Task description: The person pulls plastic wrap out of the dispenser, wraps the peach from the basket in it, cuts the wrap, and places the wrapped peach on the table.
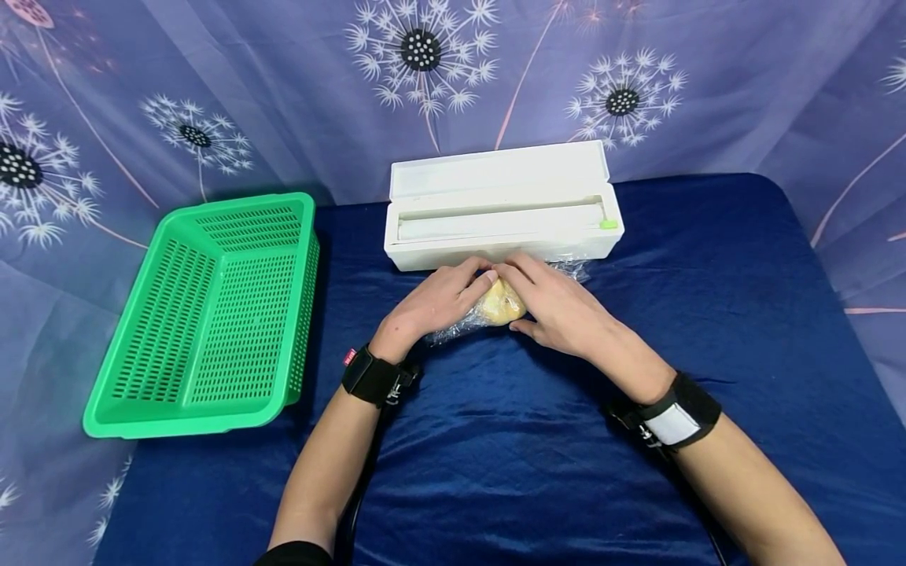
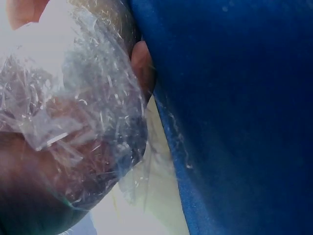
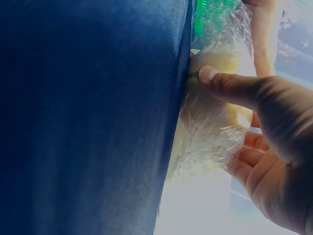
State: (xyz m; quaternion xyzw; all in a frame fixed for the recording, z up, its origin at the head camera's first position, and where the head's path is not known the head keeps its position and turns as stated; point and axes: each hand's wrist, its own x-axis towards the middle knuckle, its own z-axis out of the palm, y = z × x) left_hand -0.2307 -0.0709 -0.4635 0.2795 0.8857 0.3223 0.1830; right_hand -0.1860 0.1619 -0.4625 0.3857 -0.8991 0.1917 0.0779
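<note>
A round yellow item (image 1: 501, 305) lies on the blue cloth (image 1: 495, 456), partly wrapped in clear cling film (image 1: 453, 330). My left hand (image 1: 453, 297) curls over its left side and grips it through the film (image 2: 73, 122). From the right, my right hand (image 1: 541, 305) cups the item. In the right wrist view its thumb (image 3: 230, 85) presses on the wrapped yellow item (image 3: 215, 122) and its fingers curl beneath. The two hands' fingertips meet on top of the item. A loose end of the film reaches back toward the white dispenser.
A white cling film dispenser box (image 1: 502, 208) stands open just behind the hands, its green cutter slider (image 1: 608, 224) at the right end. A green perforated basket (image 1: 184, 420) sits at the left. A dandelion-print curtain hangs behind.
</note>
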